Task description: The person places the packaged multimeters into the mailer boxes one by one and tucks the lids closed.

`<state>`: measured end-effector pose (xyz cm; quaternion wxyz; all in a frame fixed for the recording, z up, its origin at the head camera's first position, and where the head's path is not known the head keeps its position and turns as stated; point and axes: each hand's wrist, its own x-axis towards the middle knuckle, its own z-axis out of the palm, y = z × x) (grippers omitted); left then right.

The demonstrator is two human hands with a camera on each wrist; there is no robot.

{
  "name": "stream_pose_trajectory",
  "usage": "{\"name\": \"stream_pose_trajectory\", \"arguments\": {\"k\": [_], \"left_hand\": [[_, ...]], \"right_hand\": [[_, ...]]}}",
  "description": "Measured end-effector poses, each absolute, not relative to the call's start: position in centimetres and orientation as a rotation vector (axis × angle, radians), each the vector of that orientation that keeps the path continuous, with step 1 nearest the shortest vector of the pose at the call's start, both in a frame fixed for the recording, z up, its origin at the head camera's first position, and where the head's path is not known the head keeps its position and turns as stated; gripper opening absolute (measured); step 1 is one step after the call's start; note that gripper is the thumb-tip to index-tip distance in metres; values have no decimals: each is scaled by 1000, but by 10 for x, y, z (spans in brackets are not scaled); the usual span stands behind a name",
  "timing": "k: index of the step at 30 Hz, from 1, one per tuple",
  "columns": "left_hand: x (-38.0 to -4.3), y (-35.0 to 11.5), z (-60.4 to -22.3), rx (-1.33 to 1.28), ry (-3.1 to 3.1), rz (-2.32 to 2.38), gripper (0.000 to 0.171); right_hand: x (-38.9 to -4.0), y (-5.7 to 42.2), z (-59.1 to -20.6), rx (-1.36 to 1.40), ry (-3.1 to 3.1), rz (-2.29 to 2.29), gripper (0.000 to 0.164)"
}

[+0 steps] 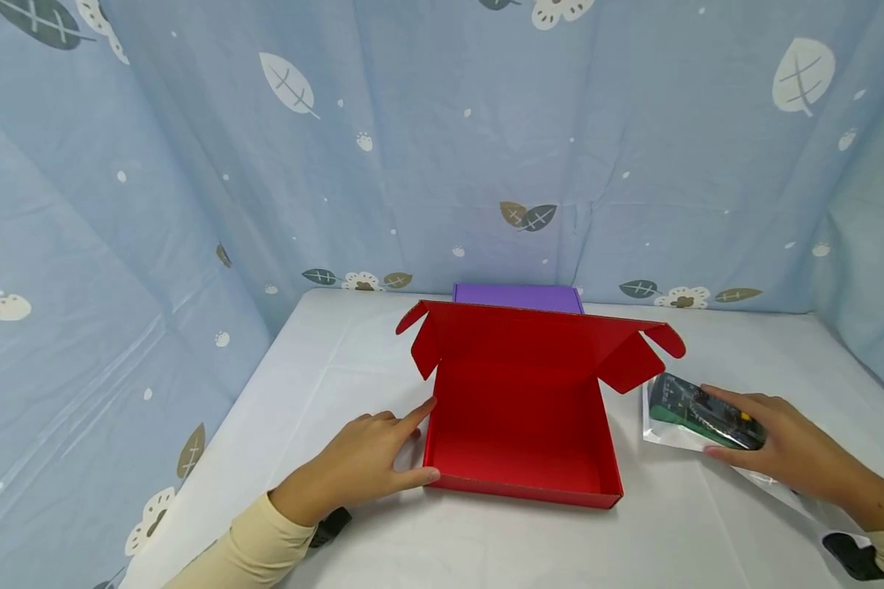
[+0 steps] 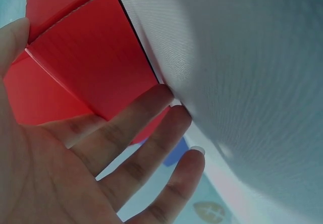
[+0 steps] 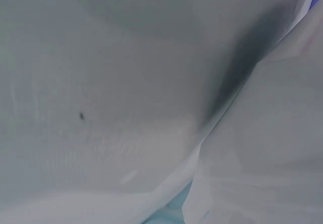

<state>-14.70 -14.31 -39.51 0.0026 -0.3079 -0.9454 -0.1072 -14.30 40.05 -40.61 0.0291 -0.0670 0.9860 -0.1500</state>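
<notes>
An open red cardboard box [image 1: 519,425] stands with its lid raised at the back, and its inside is bare. My left hand [image 1: 357,462] touches its left side, thumb at the near corner and index finger on the wall's edge. In the left wrist view, the fingers of that hand [image 2: 116,153] lie fairly straight along the red outer wall [image 2: 101,57]. To the right of the box, my right hand [image 1: 796,442] grips a dark, green-edged device in a clear-fronted white pouch [image 1: 681,402]. The right wrist view shows the pouch's white back [image 3: 262,148]; the hand is hidden there.
Behind the red lid stands a purple box [image 1: 519,296], mostly hidden. A white cloth [image 1: 339,376] covers the table. A blue patterned curtain [image 1: 427,147] hangs at the back and sides. The red lid's side flaps [image 1: 629,364] stick out left and right.
</notes>
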Motion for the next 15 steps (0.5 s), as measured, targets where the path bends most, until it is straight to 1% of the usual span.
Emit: {"name": "stream_pose_trajectory", "arguments": {"k": [15], "left_hand": [[-146,-142,-393,-962,-2977,-350,86]], "right_hand": [[-118,379,-402,-272,3043,-476,103]]}}
